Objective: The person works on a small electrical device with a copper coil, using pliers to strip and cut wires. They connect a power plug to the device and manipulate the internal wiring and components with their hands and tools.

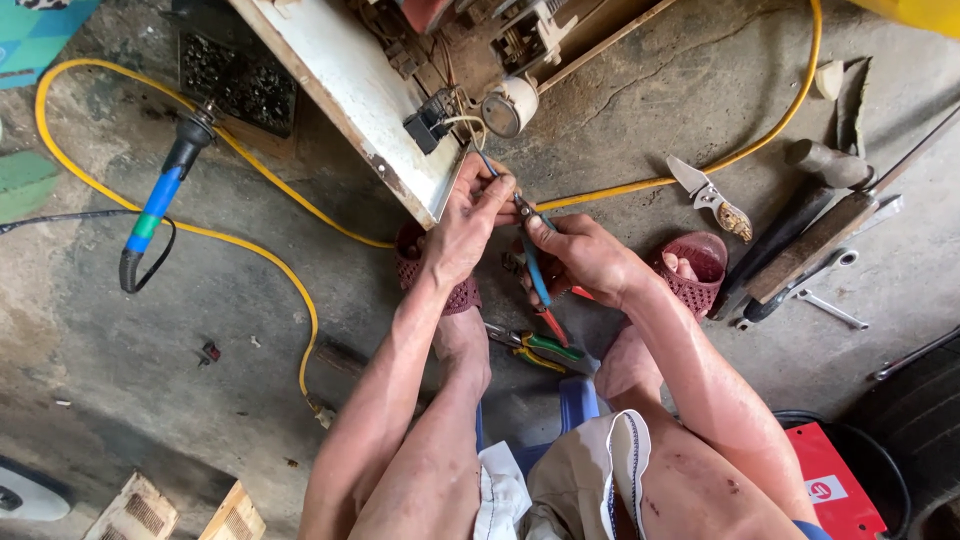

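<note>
The floor is bare grey concrete, stained and cracked, and the person sits low over it with both feet in red perforated sandals. A white panel of an opened machine slants in from the top, with dusty wiring and a round grey part at its lower edge. A yellow cable loops over the left half of the floor and another run of it curves off to the upper right.

The left hand pinches a thin wire between thumb and fingers just below the panel's corner, its grip closed on the wire. The right hand is closed around blue-handled pliers, whose tip meets the wire beside the left fingertips.

Green-and-yellow pliers lie between the feet. A blue-handled soldering iron lies to the left, well apart. Shears, a hammer and a spanner crowd the right side near the right foot. A red box sits at the lower right.

Open floor lies lower left, inside and below the cable loop; the hands work tight against the panel's edge.
</note>
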